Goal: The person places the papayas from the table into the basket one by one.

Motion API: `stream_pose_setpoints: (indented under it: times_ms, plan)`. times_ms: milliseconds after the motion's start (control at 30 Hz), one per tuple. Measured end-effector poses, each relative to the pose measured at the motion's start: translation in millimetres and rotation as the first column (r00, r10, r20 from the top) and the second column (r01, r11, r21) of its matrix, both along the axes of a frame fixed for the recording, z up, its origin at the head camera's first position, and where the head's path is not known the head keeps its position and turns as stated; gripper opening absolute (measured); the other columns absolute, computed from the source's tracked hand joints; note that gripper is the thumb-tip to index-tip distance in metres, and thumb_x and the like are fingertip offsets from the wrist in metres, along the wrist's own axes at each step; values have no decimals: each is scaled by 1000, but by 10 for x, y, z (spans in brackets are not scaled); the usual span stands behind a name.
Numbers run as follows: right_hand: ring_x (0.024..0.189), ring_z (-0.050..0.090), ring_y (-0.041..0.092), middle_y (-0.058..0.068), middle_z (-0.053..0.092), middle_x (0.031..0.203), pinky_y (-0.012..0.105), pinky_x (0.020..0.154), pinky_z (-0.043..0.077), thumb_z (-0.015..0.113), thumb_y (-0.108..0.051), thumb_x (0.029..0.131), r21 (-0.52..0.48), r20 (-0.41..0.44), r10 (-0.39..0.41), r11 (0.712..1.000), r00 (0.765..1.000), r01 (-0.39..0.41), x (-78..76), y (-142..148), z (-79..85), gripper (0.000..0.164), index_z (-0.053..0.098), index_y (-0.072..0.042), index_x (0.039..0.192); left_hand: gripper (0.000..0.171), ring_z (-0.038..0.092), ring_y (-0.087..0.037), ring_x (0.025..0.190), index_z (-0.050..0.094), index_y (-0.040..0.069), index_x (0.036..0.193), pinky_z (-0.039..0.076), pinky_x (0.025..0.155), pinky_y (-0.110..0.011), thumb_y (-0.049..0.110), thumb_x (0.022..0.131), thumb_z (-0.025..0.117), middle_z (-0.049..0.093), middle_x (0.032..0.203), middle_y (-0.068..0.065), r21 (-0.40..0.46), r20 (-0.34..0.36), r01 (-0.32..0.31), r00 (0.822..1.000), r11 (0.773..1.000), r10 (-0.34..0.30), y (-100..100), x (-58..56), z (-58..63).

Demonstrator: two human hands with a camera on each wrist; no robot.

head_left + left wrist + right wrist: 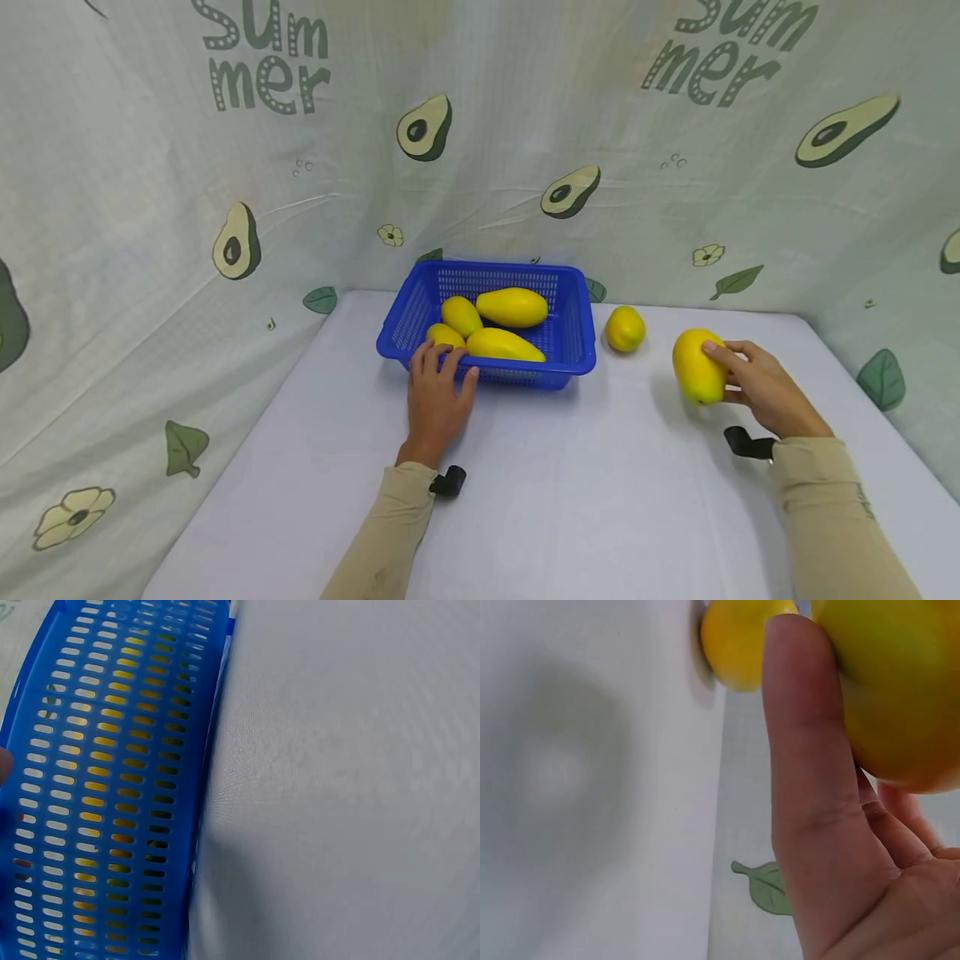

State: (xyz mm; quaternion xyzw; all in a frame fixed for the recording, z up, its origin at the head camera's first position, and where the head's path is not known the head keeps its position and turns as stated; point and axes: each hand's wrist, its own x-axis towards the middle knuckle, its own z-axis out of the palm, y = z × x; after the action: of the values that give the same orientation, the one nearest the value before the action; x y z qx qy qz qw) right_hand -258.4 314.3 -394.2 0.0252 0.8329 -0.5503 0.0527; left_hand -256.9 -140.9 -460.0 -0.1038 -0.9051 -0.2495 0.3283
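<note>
My right hand (761, 383) holds a large, oval yellow fruit (696, 367) above the right part of the table, the thumb on its near side. Its greenish end points down toward me. The right wrist view shows the thumb (810, 750) against the fruit (907, 690). At the table's middle stands a blue plastic basket (577, 333) with several yellow fruits inside, among them a long one (512, 308) and a smaller oval one (461, 317). My left hand (437, 408) grips the basket's front rim near its left corner, fingers over the rim and thumb outside.
A small, lemon-like yellow fruit (625, 329) lies on the table right of the basket. White cloth covers the table (570, 492). Behind and at the sides hangs a curtain (495, 133) printed with avocados, leaves and lettering.
</note>
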Motion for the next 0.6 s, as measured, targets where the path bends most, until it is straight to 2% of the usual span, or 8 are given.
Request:
stream_pose_setpoints:
  times_ms: [200,400,500,600]
  plan:
    - [94,59,4,18,39,137,22,76,56,51,-55,100,-65,-70,-82,995,994,77,-31,-109,-1,87,19,7,151,36,30,-34,141,66,11,125,31,113,-55,35,99,61,52,130,-12,-6,-6,-4,1000,1000,4,-10,3,-21]
    - [103,56,14,14,40,135,19,75,56,52,-60,97,-108,-116,-152,984,982,139,-92,-242,22,89,21,4,151,36,29,-32,142,65,12,127,30,115,-53,36,100,60,51,132,-10,-5,22,-8,1000,1000,8,-10,20,-27]
    - [105,55,16,9,41,130,17,72,55,57,-58,95,-201,-125,-206,963,971,179,-124,-279,62,80,29,-3,146,37,27,-32,143,64,12,127,29,115,-53,37,101,58,50,132,-10,-1,28,5,1000,1000,-5,-10,13,-22]
    - [105,55,17,4,43,126,17,71,55,61,-57,93,-287,-137,-224,941,965,178,-170,-320,97,66,38,-13,136,36,27,-32,143,64,12,127,29,115,-54,36,100,59,51,132,-11,14,26,8,1000,1000,-9,-24,18,-8]
